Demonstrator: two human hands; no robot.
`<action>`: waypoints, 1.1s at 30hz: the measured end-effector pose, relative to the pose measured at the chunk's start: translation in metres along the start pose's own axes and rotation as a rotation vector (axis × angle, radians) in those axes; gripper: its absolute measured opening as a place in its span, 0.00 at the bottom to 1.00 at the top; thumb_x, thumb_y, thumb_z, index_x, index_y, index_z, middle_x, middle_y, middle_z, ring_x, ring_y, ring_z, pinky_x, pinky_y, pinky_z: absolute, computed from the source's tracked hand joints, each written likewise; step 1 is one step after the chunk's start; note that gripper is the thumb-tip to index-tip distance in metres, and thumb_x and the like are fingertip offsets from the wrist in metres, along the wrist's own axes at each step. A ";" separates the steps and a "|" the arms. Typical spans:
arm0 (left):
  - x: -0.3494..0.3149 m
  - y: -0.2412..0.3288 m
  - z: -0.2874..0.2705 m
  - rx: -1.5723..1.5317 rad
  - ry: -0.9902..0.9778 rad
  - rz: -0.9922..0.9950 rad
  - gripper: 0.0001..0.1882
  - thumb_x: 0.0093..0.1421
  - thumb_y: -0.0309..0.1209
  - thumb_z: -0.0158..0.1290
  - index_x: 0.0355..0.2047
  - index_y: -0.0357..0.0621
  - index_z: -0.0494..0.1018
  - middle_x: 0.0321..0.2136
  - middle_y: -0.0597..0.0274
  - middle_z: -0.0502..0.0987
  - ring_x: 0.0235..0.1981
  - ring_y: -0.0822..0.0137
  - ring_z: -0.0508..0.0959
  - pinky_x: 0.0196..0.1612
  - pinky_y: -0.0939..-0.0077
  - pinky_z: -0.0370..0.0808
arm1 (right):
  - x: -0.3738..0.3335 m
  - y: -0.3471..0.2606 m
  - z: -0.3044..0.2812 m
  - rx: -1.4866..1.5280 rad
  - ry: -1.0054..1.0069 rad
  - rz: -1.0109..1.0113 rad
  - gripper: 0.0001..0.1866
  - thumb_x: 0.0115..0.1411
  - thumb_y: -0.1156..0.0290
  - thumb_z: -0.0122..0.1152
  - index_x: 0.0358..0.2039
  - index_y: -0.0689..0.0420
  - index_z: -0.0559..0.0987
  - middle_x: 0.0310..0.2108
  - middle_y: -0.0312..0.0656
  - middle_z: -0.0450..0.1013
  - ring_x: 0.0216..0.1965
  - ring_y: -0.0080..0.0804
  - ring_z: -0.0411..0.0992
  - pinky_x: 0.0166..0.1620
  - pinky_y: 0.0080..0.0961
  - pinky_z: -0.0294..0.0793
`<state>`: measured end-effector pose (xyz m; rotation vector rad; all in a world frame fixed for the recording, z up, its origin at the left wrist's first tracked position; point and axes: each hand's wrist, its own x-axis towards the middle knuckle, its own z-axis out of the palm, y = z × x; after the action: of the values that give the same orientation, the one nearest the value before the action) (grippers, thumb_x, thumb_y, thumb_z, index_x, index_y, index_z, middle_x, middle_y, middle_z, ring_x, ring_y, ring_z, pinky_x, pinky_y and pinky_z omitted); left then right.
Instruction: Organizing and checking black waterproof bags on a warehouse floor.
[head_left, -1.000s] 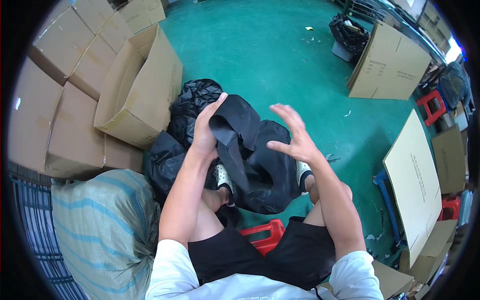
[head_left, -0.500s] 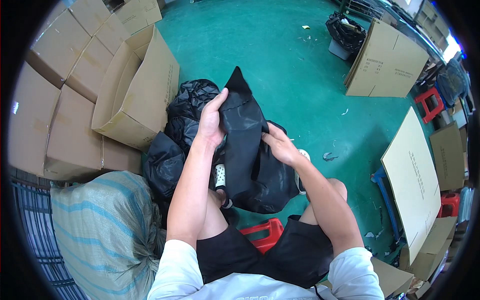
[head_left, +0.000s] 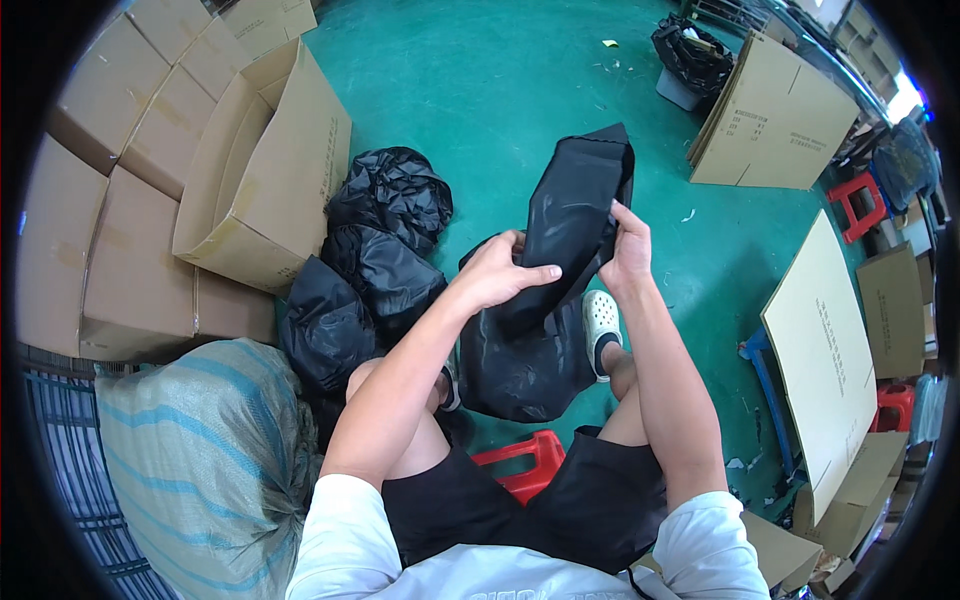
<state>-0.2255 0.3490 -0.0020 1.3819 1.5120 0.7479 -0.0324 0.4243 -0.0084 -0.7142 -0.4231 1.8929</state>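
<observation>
Between my feet stands a full black plastic bag (head_left: 530, 375), and its long upper part rises through both my hands. My left hand (head_left: 508, 272) grips the bag's neck from the left, thumb lying across its front. Higher up, at the right edge, my right hand (head_left: 628, 248) pinches the plastic. The flattened top end of the bag points up and to the right. What is inside the bag is hidden.
Several black bags (head_left: 385, 270) lie to the left, beside an open carton (head_left: 290, 150) and stacked boxes (head_left: 135, 255). A striped woven sack (head_left: 200, 450) sits near left. A red stool (head_left: 530, 468) is between my legs; flat cardboard (head_left: 820, 360) leans at the right.
The bag's upper part has swung from upper left to upper right. My left hand has moved down and right onto the neck; my right hand has moved up and right along the edge.
</observation>
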 end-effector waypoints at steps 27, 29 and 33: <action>-0.003 0.013 -0.052 -0.892 0.155 0.082 0.11 0.62 0.35 0.60 0.39 0.41 0.76 0.34 0.62 0.80 0.33 0.72 0.80 0.38 0.77 0.77 | 0.000 -0.017 -0.010 -0.235 0.107 -0.179 0.17 0.68 0.63 0.55 0.52 0.60 0.71 0.43 0.37 0.73 0.46 0.28 0.72 0.51 0.31 0.72; -0.003 0.014 -0.051 -0.946 0.162 0.091 0.11 0.61 0.33 0.61 0.39 0.41 0.76 0.34 0.62 0.80 0.33 0.72 0.80 0.38 0.77 0.77 | 0.002 -0.015 -0.014 -0.255 0.151 -0.191 0.19 0.69 0.62 0.54 0.54 0.60 0.70 0.44 0.37 0.73 0.47 0.28 0.71 0.52 0.30 0.70; -0.003 0.014 -0.053 -1.031 0.158 0.062 0.12 0.63 0.36 0.58 0.41 0.41 0.76 0.35 0.63 0.80 0.33 0.71 0.80 0.39 0.75 0.78 | -0.004 -0.016 -0.008 -0.353 0.107 -0.203 0.20 0.69 0.60 0.54 0.53 0.62 0.70 0.43 0.37 0.73 0.46 0.27 0.71 0.51 0.28 0.70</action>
<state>-0.2680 0.3566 0.0317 0.5851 0.9223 1.4305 -0.0148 0.4270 -0.0040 -0.9617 -0.7441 1.5979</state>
